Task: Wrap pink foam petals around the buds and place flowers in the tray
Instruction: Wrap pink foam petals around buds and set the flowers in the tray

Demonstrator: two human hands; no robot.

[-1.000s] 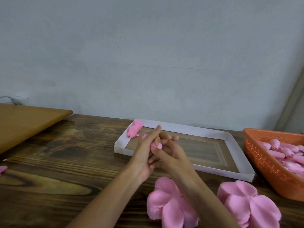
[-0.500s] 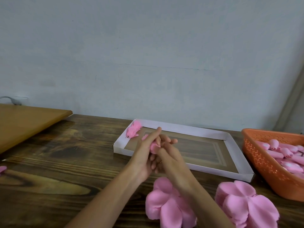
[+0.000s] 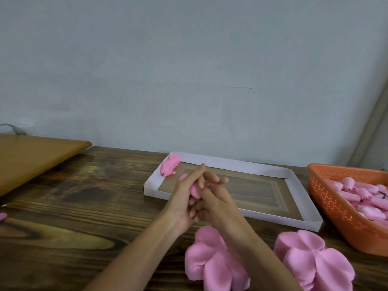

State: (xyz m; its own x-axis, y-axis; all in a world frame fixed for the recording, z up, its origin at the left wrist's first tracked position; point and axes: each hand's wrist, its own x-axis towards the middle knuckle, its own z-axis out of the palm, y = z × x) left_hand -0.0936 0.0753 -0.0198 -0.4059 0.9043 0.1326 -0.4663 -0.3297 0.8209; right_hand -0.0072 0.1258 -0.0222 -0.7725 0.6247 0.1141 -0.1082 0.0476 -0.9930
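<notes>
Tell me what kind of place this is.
Probably a home or small-workshop craft table for making foam flowers: stacks of pink foam petals on the dark wooden table, an orange basket of pink buds, and a white tray holding one finished flower.

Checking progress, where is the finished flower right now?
Head view: the finished flower lies in the far left corner of the tray, against the rim, just beyond the left hand.
</notes>
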